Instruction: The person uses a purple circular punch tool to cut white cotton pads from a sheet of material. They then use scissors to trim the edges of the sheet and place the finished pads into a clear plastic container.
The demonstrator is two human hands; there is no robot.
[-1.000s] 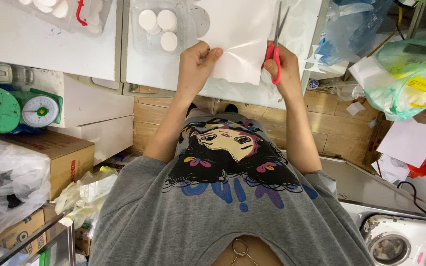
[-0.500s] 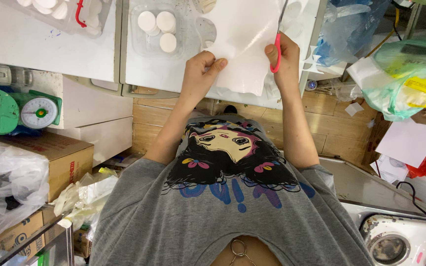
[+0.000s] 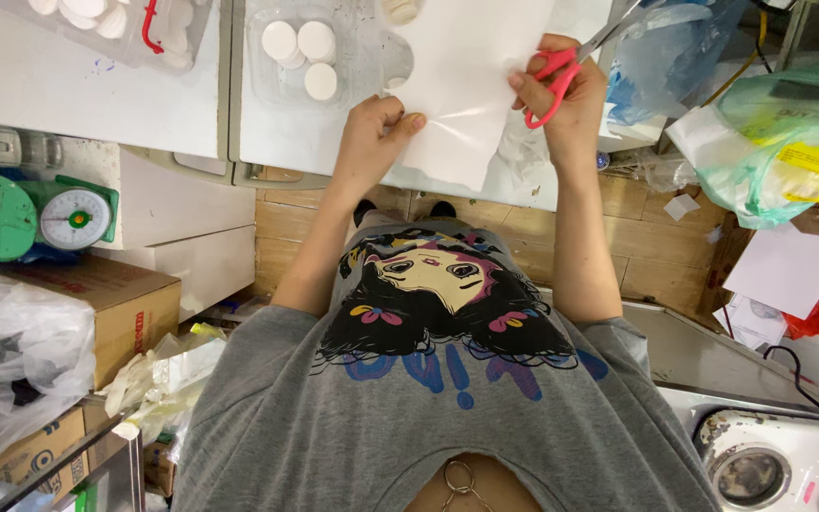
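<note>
Both hands on white sheet (image 3: 466,85): left hand (image 3: 372,142) pinching its lower-left edge, right hand (image 3: 566,90) gripping red scissors (image 3: 561,71) at its right edge.

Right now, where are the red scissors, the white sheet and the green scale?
red scissors (image 3: 550,90): head view, on the red handle loop.
white sheet (image 3: 471,85): head view, on its bare middle.
green scale (image 3: 76,218): head view, on the round dial.

One head camera looks steeply down, close over the worktable (image 3: 97,85).
</note>
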